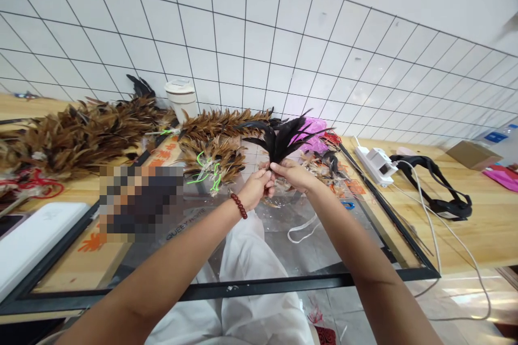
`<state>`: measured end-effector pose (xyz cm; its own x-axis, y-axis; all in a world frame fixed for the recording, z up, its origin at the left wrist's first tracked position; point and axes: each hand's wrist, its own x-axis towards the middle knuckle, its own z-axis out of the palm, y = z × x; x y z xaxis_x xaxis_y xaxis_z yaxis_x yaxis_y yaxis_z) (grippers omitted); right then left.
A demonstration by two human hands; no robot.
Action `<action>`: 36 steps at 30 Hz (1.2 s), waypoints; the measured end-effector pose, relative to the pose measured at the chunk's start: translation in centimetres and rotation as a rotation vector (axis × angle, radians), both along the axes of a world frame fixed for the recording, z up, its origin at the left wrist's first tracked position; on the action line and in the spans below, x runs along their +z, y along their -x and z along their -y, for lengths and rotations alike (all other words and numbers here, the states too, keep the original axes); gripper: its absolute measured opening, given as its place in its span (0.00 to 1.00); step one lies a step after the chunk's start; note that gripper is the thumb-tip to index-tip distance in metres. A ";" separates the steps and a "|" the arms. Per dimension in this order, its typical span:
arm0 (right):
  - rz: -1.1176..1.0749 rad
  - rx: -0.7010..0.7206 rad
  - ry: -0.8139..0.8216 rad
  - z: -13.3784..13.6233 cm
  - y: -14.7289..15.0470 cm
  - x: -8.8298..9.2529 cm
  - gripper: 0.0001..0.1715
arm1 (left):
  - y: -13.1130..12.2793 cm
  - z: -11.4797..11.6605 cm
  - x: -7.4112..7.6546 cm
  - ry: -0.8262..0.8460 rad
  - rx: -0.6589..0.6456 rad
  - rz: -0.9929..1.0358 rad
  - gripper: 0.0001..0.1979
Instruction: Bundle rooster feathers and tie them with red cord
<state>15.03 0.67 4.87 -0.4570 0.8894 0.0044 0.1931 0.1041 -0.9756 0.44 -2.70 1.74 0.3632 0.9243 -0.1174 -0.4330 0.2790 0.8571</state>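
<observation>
Black feathers (279,140) fan out toward twelve o'clock above our two hands, which meet at the centre of the clock face. We see the left hand (256,188) and the right hand (297,174) together, touching, both clamped on the base of the plume in a fingertip pinch. A dark red bead bracelet (238,206) circles our left wrist.

Beneath us lies a transparent panel (343,248) in a black frame (324,282). Toward eleven o'clock we find a brown feather strand (230,123); at nine, a brown feather bundle (226,159) with bright green ties (198,175). Farther out, between nine and ten, spreads a large brown feather pile (81,135). A lidded white cup (181,99) stands upright at ten.

At two o'clock, a pink plastic bag (318,143) sits beside red cord (332,140). Well out at three are a white power strip (372,166) and, beyond it, a black strap (451,207). A blue clip (347,205) lies between three and four, and a white loop (303,238) between four and five.
</observation>
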 end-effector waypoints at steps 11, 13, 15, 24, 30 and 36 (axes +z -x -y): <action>0.943 0.090 -1.258 5.4 -1.6 5.1 0.22 | 0.4 0.5 3.7 -0.148 -0.090 -0.269 0.14; 1.043 0.083 -1.231 5.7 -2.3 6.1 0.19 | 0.4 0.7 4.7 -0.244 -0.159 -0.345 0.14; 1.122 0.062 -1.129 6.0 -3.0 7.0 0.16 | 0.7 0.9 5.7 -0.308 -0.230 -0.376 0.14; 0.006 -0.067 0.059 9.2 -2.2 7.5 0.13 | -0.5 3.1 6.6 -0.282 -0.018 0.142 0.13; -0.394 0.113 0.577 10.2 -0.9 6.8 0.14 | -1.7 5.2 6.0 -0.143 -0.093 0.257 0.13; -0.520 -0.029 0.658 12.7 1.7 1.6 0.20 | -1.3 5.2 6.1 0.088 -0.024 0.203 0.08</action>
